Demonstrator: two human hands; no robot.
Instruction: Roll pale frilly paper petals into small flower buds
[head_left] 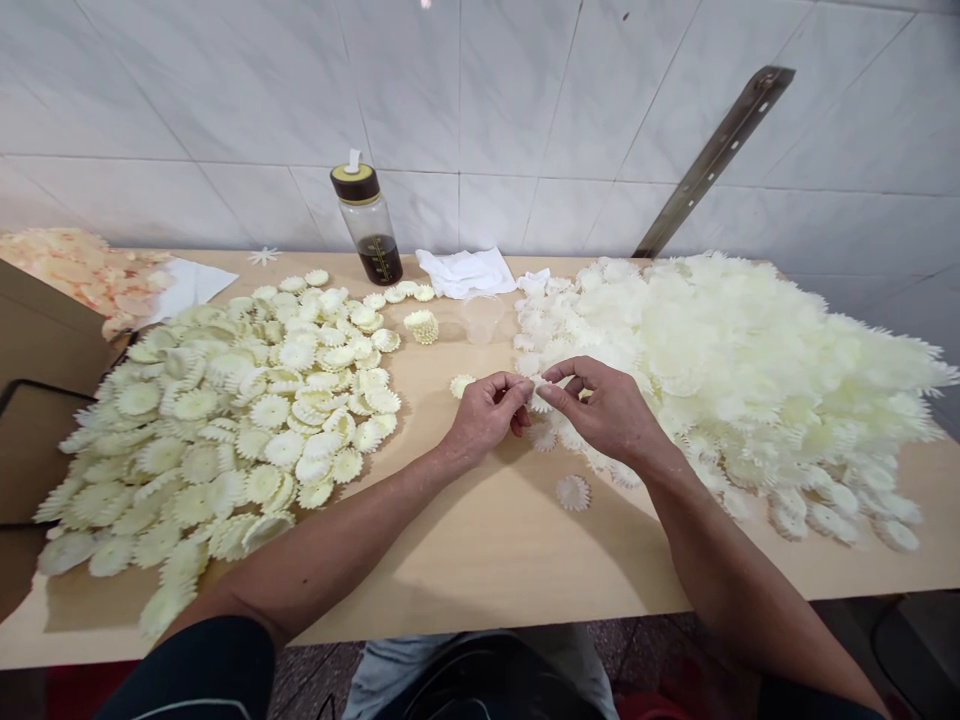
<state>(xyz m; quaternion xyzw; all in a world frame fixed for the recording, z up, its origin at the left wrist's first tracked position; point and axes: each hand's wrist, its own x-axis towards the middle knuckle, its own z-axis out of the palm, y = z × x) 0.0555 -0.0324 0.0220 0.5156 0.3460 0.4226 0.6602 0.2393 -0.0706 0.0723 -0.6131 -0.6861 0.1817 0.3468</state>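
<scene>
My left hand (491,410) and my right hand (596,400) meet over the middle of the table, fingertips pinched on a small whitish petal disc (537,392). My fingers cover most of it. To the right spreads a big heap of flat, translucent white flower-petal discs (697,340) with notched edges. On the left lies a pile of cupped, pale yellow-green petal discs (255,410). A single cupped disc (460,385) rests just left of my left hand. One loose flat disc (573,492) lies below my right hand.
A bottle of dark liquid (367,225) stands near the wall, beside crumpled white tissue (466,272) and a clear plastic cup (482,318). A small stack of cupped discs (421,327) sits nearby. Orange-pink petals (82,272) and a cardboard box (49,370) are far left. A metal strip (712,165) leans on the wall.
</scene>
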